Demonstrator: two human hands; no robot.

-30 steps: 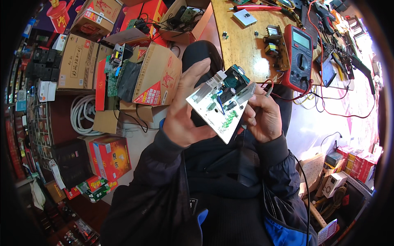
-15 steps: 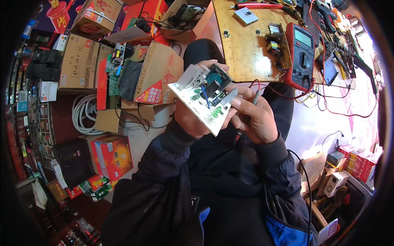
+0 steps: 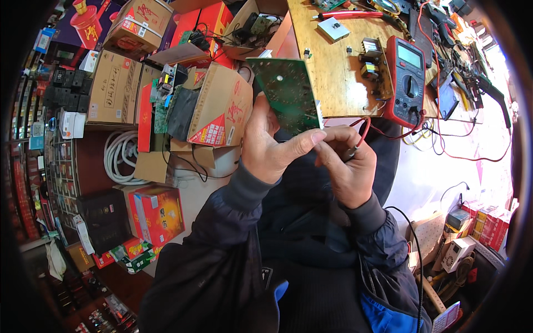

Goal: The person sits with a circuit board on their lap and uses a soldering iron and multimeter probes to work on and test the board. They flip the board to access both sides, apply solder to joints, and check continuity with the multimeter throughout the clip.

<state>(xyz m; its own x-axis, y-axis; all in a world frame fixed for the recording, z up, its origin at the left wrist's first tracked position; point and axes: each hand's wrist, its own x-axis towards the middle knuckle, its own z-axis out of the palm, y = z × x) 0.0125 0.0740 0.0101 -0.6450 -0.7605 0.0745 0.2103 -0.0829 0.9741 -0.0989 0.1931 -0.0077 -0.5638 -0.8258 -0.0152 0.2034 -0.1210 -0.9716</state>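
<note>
My left hand (image 3: pixel 266 147) is closed on a circuit board (image 3: pixel 286 89), its thumb by the lower right corner. The board stands tilted, its green solder side facing up toward me; its components are mostly hidden behind it. Just below the board's lower right corner, my right hand (image 3: pixel 352 172) is closed around a test probe (image 3: pixel 351 152), its fingertips close to the left thumb. A red lead (image 3: pixel 365 132) rises from that hand toward the red multimeter (image 3: pixel 410 83) on the table. Where the probe's tip lies cannot be seen.
On the wooden table (image 3: pixel 333 66) lie a silver metal-cased part (image 3: pixel 333 30), another circuit board (image 3: pixel 375 72) and several tools. Opened cardboard boxes (image 3: pixel 219 105) stand to my left, near a coiled white cable (image 3: pixel 119 158). A white boxy unit (image 3: pixel 458 252) sits at lower right.
The board has been turned over from its component side to its green solder side and moved slightly up. My left thumb now shows at its corner; my right hand has shifted slightly down.
</note>
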